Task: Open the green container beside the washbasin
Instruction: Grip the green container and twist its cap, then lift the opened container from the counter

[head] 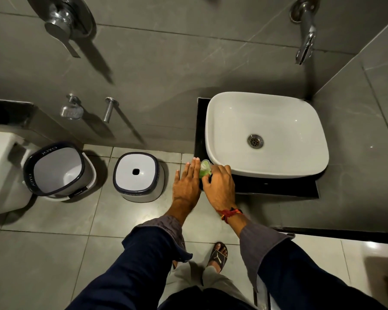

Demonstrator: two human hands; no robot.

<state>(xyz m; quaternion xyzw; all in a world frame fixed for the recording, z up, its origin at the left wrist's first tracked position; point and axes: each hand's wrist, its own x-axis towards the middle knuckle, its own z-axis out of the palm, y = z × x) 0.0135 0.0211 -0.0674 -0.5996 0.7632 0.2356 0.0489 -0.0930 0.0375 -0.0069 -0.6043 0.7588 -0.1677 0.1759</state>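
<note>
A small green container [203, 170] with a pale cap stands on the black counter [278, 186] at the front left corner of the white washbasin [267, 113]. My right hand [220, 184] curls around the container's right side and lower part, fingers wrapped on it. My left hand [187, 182] lies flat against its left side with the fingers stretched straight, touching or nearly touching it. Most of the container's body is hidden between the two hands; only the top shows.
A wall tap [306, 32] hangs over the basin. On the tiled floor to the left stand an upturned white stool [139, 175] and a bucket [56, 171], with a toilet [0, 171] at the far left. My sandalled foot [218, 256] is below the counter.
</note>
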